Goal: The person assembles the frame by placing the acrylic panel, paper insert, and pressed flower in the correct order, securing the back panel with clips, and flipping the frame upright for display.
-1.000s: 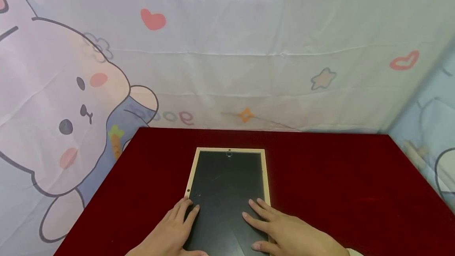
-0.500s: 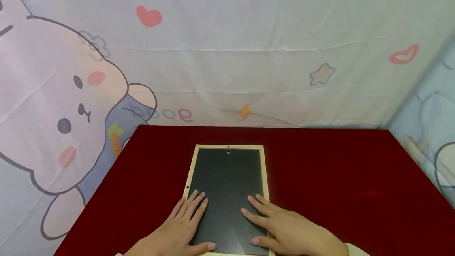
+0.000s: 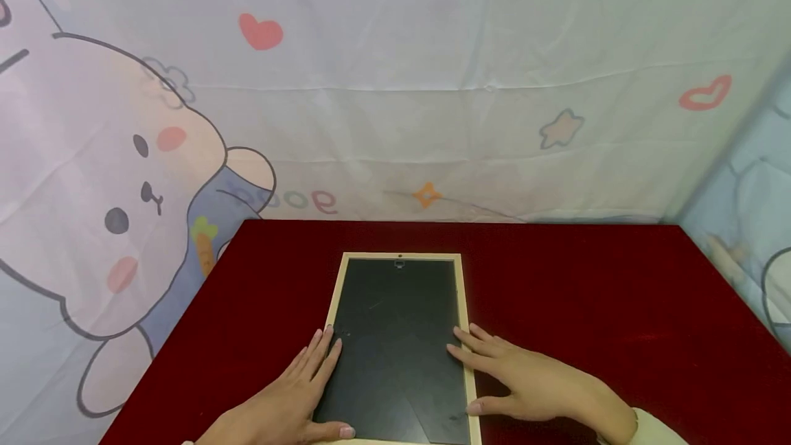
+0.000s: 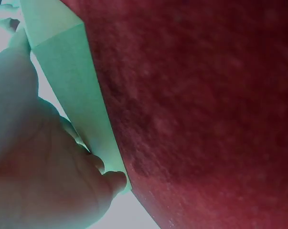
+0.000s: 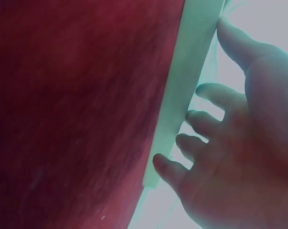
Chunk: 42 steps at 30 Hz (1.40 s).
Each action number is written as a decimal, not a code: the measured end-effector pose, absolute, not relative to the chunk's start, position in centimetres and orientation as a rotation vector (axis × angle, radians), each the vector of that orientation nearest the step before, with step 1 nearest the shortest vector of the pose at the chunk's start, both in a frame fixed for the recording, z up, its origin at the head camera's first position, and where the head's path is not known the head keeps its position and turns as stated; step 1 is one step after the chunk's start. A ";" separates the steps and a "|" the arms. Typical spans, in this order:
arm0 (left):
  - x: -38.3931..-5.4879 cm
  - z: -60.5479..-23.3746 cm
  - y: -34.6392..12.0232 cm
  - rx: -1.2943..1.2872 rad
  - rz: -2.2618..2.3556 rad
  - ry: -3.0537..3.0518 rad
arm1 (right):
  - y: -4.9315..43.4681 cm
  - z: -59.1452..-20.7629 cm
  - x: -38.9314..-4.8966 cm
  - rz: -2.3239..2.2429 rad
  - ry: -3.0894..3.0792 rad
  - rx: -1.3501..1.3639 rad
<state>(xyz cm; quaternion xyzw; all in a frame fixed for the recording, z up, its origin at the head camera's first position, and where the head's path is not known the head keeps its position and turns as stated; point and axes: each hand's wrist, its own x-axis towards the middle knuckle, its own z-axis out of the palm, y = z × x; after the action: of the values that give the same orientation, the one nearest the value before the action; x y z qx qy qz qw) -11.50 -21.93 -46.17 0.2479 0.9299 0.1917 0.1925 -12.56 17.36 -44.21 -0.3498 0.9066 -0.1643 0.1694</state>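
A picture frame (image 3: 461, 294) with a light wooden rim lies back side up on the red cloth. Its black backing board (image 3: 395, 335) has a small metal hanger (image 3: 399, 264) near the far end. My left hand (image 3: 287, 386) rests along the left rim with fingers extended, its thumb by the near left corner. At the opposite side, the straight fingers of my right hand (image 3: 528, 373) touch the right rim, thumb spread lower down. The left wrist view has the rim's corner and side (image 4: 69, 81) beside the palm; the right wrist view shows fingertips at the rim's side (image 5: 177, 86).
Dark red cloth (image 3: 587, 294) covers the table around the picture frame. Behind it hangs a pale curtain (image 3: 402, 53) printed with a rabbit, hearts and stars, and another printed sheet (image 3: 754, 211) borders the right side.
My right hand has slid outward from the backing board to the right rim. My left hand reached over the board half a second ago and is back at the left rim. The picture frame stays put.
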 end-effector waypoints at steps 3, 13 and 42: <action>-11.4 -46.6 -22.1 0.702 0.467 2.644 | 17.7 -44.5 -13.2 -0.486 2.586 -0.979; -10.5 -48.4 -21.8 0.838 0.344 2.770 | 18.0 -45.3 -14.5 -0.545 2.565 -0.856; -11.0 -46.8 -21.9 0.694 0.469 2.721 | 18.1 -45.1 -19.7 -0.633 2.589 -0.789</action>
<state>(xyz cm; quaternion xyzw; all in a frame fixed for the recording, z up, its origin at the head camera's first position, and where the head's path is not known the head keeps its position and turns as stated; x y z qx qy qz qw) -10.97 -21.94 -46.84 0.2410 0.9455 0.1629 0.1466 -19.74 18.07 -45.10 -0.2793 0.9162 -0.2239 0.1801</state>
